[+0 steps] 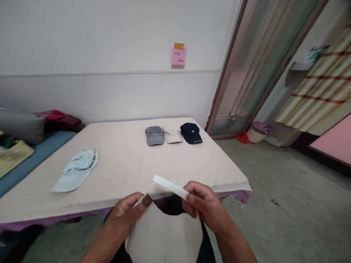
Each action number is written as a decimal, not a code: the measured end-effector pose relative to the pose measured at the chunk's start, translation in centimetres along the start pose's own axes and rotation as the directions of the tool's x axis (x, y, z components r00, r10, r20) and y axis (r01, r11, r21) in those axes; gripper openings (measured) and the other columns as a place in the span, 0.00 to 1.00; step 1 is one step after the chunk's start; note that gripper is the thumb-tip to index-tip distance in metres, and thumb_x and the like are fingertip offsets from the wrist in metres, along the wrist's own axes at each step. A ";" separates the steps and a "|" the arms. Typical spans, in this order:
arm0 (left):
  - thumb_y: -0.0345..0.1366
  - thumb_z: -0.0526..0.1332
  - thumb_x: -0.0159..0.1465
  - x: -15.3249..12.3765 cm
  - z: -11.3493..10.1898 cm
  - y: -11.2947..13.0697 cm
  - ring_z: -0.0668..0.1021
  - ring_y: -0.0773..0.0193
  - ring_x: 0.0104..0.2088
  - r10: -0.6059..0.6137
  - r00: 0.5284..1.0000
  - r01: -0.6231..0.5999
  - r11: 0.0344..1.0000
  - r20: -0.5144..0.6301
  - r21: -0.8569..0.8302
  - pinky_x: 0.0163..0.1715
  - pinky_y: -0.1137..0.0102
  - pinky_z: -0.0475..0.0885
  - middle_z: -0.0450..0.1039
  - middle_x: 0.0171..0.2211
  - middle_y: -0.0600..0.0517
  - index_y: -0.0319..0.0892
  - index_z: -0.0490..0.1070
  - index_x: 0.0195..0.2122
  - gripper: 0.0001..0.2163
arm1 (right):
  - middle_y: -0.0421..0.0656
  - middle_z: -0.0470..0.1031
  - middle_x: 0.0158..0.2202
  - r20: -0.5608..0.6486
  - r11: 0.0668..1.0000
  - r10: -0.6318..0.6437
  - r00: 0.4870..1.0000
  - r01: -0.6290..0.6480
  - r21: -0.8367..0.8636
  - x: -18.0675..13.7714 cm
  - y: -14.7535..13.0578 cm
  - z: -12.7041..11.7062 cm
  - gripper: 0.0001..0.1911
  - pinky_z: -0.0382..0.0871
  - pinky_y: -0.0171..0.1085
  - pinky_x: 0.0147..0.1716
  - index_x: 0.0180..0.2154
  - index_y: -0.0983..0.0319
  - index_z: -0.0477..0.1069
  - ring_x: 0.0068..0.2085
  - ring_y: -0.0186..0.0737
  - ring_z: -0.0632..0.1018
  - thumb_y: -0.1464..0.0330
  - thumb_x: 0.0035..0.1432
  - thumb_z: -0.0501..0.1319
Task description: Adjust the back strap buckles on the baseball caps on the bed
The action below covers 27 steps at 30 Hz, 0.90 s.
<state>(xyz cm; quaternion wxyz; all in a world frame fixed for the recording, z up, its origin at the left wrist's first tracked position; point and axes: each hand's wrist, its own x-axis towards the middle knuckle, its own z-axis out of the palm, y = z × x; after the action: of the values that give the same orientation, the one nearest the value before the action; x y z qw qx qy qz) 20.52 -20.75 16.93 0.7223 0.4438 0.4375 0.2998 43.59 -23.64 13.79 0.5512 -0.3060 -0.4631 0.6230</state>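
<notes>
At the near edge of a pale cloth-covered surface (123, 168), the person holds a cream cap (166, 235) low in front; the left hand (126, 213) pinches the brass-coloured buckle (147, 200), while the right hand (204, 202) pinches the white strap (168, 185), its free end pointing left; a light blue cap (79, 171) lies on the left; grey (155, 136), beige (172, 134) and navy (191, 133) caps sit in a row at the far side; purple fabric (241, 196) shows below the cloth; beyond stands a white wall (109, 44) with a pink note (178, 56); to the right are a sliding door (246, 62), a lined bin (257, 132), a striped curtain (320, 86) and grey floor (290, 212).
</notes>
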 end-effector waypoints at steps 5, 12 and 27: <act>0.45 0.65 0.53 0.1 0.2 -0.3 0.71 0.68 0.22 0.034 0.999 -0.034 0.999 -0.029 0.011 0.23 0.75 0.62 0.72 0.23 0.53 0.40 0.74 0.32 0.13 | 0.40 0.70 0.26 0.022 1.000 0.011 1.000 -0.012 0.016 -0.1 -0.4 0.2 0.06 0.57 0.30 0.22 0.37 0.64 0.66 0.22 0.28 0.67 0.69 0.57 0.59; 0.46 0.65 0.53 0.2 0.5 -0.8 0.64 0.73 0.17 0.008 0.999 -0.009 1.000 -0.045 -0.028 0.18 0.77 0.57 0.68 0.18 0.55 0.41 0.73 0.29 0.13 | 0.37 0.66 0.21 0.023 0.993 0.090 0.996 -0.088 -0.078 -0.2 -1.2 0.8 0.06 0.54 0.28 0.18 0.35 0.65 0.67 0.19 0.25 0.64 0.68 0.59 0.59; 0.41 0.69 0.48 1.1 0.8 -1.7 0.65 0.74 0.16 -0.025 0.999 0.021 0.991 -0.033 -0.134 0.17 0.78 0.56 0.69 0.16 0.55 0.40 0.74 0.25 0.11 | 0.35 0.59 0.18 -0.019 0.950 0.115 0.993 -0.116 -0.289 0.4 -1.6 1.8 0.13 0.50 0.29 0.18 0.26 0.65 0.66 0.20 0.26 0.59 0.63 0.58 0.58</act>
<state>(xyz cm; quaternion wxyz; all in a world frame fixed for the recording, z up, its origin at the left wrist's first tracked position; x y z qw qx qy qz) 21.82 -20.91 15.17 0.7461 0.3840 0.4340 0.3278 42.58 -23.74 15.97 0.4633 -0.4106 -0.5302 0.5793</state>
